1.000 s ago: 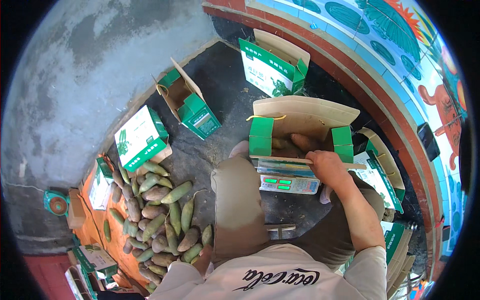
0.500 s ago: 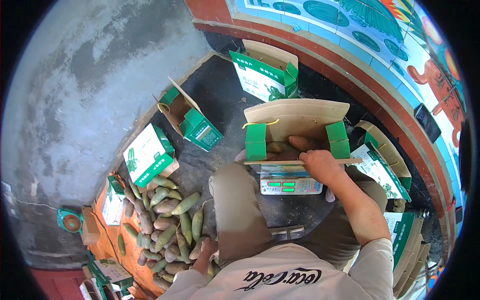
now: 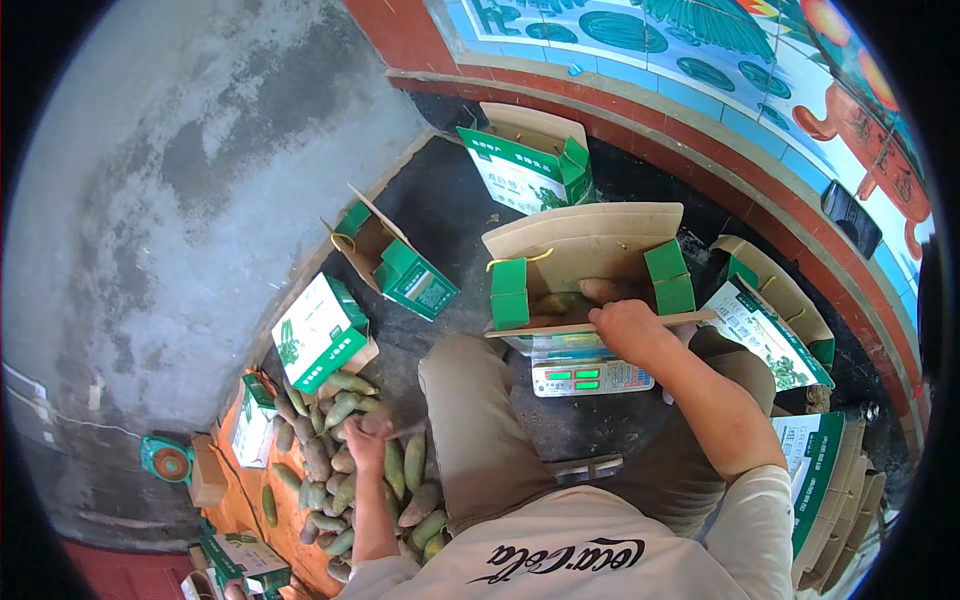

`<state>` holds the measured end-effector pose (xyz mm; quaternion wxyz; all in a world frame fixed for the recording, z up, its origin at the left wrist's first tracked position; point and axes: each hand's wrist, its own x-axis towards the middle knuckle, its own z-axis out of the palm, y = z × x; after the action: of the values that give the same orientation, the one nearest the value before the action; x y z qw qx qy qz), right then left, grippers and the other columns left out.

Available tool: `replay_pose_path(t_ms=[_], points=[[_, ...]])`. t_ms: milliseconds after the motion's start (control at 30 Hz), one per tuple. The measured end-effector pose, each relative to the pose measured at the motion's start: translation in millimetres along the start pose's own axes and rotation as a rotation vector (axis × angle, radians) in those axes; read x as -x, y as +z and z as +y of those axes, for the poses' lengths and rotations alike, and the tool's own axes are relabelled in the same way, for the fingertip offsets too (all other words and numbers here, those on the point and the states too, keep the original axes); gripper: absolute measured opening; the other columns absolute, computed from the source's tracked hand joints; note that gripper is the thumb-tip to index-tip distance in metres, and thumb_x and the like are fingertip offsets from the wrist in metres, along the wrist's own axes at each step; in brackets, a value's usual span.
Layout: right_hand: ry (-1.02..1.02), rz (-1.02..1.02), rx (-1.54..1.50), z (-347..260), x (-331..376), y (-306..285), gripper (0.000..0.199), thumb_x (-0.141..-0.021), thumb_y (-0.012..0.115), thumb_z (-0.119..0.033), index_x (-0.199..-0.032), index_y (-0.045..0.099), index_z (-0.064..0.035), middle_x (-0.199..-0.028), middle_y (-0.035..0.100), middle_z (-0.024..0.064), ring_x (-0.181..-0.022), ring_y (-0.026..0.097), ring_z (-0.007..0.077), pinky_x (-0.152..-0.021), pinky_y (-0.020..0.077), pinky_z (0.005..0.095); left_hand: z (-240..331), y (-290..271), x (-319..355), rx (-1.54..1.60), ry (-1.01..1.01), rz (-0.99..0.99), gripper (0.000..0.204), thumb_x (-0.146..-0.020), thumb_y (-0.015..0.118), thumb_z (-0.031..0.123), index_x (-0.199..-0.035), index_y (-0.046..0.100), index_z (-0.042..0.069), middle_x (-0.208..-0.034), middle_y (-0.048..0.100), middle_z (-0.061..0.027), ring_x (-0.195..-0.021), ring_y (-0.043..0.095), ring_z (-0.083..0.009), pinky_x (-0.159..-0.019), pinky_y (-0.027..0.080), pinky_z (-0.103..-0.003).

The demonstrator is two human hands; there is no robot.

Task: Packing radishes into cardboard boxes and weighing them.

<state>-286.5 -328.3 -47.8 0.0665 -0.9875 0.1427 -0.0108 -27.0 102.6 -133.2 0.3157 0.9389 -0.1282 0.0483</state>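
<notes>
In front of me an open green and white carton (image 3: 510,292) stands on a digital scale (image 3: 590,378) with lit green displays. Several long root vegetables (image 3: 600,291), brownish and green, lie inside it. My right hand (image 3: 628,328) is closed over the carton's near cardboard edge, fingers reaching inside. On my left, my left hand (image 3: 368,440) is over a pile of green and brownish radish-like roots (image 3: 412,505). Motion blurs its fingers, so I cannot make out whether it holds one.
Other green and white cartons stand around: an open one (image 3: 400,262), one lying closed (image 3: 318,335), one at the back (image 3: 530,165) and one at the right (image 3: 770,335). Flattened cartons (image 3: 835,500) lean at lower right. A small teal fan (image 3: 168,460) sits by the left wall.
My left hand has moved forward from the near edge of the pile to over its far part. The right hand stays on the carton's edge. The whole view has shifted slightly.
</notes>
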Motion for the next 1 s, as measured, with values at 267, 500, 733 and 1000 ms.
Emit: replay_pose_path(t_ms=[267,500,733,1000], points=[[-0.005,-0.024,-0.015,-1.3,3.3,0.4,0.013,-0.077,0.051,-0.007,-0.083,0.063,-0.0063,-0.080,0.067,0.0124,-0.079,0.066,0.0275,-0.067,0.0520,0.0388,196.2,-44.7,-53.8,0.545,0.126,-0.048,0.049,-0.070,0.075,0.015,-0.106,0.047,-0.001,-0.098,0.054,-0.0095,-0.089,0.051,-0.0182,-0.082,0.043,-0.032],[-0.013,-0.003,-0.047,-2.0,2.1,2.0,0.014,-0.077,0.050,-0.008,-0.083,0.063,-0.0061,-0.082,0.067,0.0128,-0.080,0.065,0.0285,-0.067,0.0516,0.0395,296.8,19.3,-51.9,0.721,0.327,-0.379,0.042,-0.068,0.077,0.015,-0.100,0.052,0.002,-0.092,0.058,-0.0084,-0.086,0.054,-0.0153,-0.076,0.046,-0.030],[-0.004,-0.010,-0.066,-2.5,0.8,-0.3,0.016,-0.077,0.050,-0.008,-0.086,0.063,-0.0048,-0.081,0.067,0.0139,-0.079,0.065,0.0294,-0.067,0.0514,0.0398,364.1,82.0,-22.1,0.142,0.814,-0.344,0.049,-0.064,0.078,0.018,-0.103,0.053,0.000,-0.096,0.057,-0.0153,-0.090,0.058,-0.0306,-0.080,0.047,-0.036],[-0.027,-0.001,-0.052,-3.8,0.0,3.1,0.015,-0.076,0.051,-0.008,-0.085,0.062,-0.0054,-0.077,0.066,0.0130,-0.075,0.066,0.0284,-0.066,0.0514,0.0391,361.2,89.9,-23.6,0.197,0.864,-0.426,0.057,-0.072,0.071,0.018,-0.121,0.048,0.003,-0.115,0.055,-0.0188,-0.106,0.054,-0.0348,-0.090,0.044,-0.039]])
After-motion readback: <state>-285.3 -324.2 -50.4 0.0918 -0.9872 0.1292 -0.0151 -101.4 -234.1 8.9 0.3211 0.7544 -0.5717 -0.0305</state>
